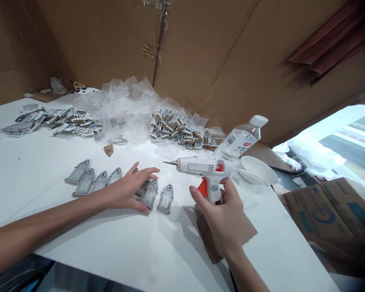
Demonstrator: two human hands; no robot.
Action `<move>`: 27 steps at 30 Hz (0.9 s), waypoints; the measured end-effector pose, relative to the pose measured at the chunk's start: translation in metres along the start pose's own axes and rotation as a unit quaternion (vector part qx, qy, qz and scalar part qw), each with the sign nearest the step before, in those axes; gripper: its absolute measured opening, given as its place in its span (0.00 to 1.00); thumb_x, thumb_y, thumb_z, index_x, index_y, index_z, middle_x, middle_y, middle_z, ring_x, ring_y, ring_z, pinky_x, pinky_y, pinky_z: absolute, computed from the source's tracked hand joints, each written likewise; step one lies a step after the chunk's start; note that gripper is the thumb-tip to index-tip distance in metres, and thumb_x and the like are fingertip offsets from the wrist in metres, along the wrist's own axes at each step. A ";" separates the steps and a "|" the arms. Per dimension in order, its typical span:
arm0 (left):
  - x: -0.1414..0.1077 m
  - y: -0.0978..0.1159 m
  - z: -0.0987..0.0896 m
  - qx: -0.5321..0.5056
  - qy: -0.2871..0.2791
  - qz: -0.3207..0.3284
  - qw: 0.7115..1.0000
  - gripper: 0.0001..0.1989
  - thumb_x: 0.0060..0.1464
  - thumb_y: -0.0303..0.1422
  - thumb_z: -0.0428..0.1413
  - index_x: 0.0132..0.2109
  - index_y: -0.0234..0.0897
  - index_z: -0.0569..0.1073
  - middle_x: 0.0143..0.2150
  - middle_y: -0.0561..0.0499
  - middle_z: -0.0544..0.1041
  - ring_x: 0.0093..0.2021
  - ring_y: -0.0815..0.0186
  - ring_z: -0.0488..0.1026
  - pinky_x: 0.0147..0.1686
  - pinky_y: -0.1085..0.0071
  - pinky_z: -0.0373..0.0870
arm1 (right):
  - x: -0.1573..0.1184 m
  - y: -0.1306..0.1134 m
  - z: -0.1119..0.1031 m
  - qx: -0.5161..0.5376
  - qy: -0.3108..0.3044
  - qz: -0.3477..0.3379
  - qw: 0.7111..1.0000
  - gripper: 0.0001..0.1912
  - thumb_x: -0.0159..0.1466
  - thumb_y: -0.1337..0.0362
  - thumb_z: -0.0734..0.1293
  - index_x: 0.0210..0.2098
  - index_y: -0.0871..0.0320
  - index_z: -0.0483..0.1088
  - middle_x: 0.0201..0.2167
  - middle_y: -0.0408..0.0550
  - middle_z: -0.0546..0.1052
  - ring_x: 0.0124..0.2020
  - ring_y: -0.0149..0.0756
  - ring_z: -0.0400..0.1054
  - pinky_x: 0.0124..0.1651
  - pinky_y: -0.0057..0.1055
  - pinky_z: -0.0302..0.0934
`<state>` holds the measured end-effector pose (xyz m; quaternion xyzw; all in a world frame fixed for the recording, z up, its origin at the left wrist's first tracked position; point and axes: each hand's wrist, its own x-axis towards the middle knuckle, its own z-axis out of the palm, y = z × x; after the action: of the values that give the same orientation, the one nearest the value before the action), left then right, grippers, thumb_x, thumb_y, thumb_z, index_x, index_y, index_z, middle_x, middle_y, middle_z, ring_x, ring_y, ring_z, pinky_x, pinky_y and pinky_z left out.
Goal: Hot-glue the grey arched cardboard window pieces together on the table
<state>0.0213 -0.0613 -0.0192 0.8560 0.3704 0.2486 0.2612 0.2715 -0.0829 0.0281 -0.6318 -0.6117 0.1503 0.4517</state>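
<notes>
My right hand (226, 213) grips the handle of a white hot glue gun (197, 164) with a red trigger, its metal nozzle pointing left. My left hand (136, 184) hovers over a row of grey arch-shaped pieces, thumb and fingers spread apart. Just by the thumb lies one arch-shaped piece (150, 194); another arch-shaped piece (165, 199) sits alone to the right. Several more overlap to the left, such as the grey arch piece (84, 182). Part of the row is hidden under my left hand.
Behind are a left heap of arch pieces (74, 121), a right heap (179, 129) and crumpled clear plastic (124, 101). A tilted plastic bottle (240, 140) and a white bowl (258, 170) stand right. Brown cardboard (208, 239) lies under my right hand. Cardboard walls (200, 48) rise behind.
</notes>
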 end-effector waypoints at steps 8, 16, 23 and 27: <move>-0.008 -0.011 -0.028 0.051 -0.032 -0.028 0.998 0.41 0.46 0.33 0.62 0.64 0.44 0.53 0.64 0.43 0.64 0.64 0.51 0.62 0.66 0.40 0.36 | 0.000 0.000 0.001 -0.014 -0.010 0.015 1.000 0.19 0.52 0.51 0.71 0.32 0.55 0.62 0.15 0.33 0.61 0.16 0.27 0.54 0.20 0.25 0.52; -0.009 -0.020 -0.027 0.066 -0.013 -0.049 0.997 0.35 0.47 0.35 0.62 0.61 0.43 0.59 0.60 0.46 0.69 0.65 0.47 0.59 0.64 0.42 0.49 | 0.001 -0.002 0.002 -0.041 -0.024 0.014 0.999 0.19 0.52 0.51 0.71 0.29 0.55 0.60 0.15 0.33 0.61 0.17 0.27 0.54 0.20 0.25 0.51; -0.006 -0.011 -0.029 0.015 -0.005 -0.082 0.997 0.32 0.46 0.36 0.62 0.58 0.42 0.61 0.57 0.47 0.69 0.61 0.51 0.64 0.65 0.50 0.52 | 0.000 -0.003 0.003 -0.036 -0.030 0.032 0.998 0.21 0.51 0.48 0.71 0.29 0.55 0.59 0.16 0.33 0.61 0.17 0.27 0.54 0.21 0.25 0.51; -0.007 -0.005 -0.030 -0.005 0.057 -0.057 0.997 0.34 0.46 0.33 0.62 0.60 0.39 0.61 0.60 0.43 0.65 0.59 0.55 0.64 0.58 0.61 0.63 | -0.001 -0.005 0.003 -0.055 -0.032 0.018 0.998 0.19 0.52 0.49 0.70 0.31 0.55 0.62 0.16 0.34 0.63 0.17 0.28 0.55 0.21 0.26 0.51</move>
<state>-0.0038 -0.0557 -0.0012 0.8165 0.4318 0.2837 0.2577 0.2665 -0.0833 0.0299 -0.6614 -0.6214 0.1447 0.3942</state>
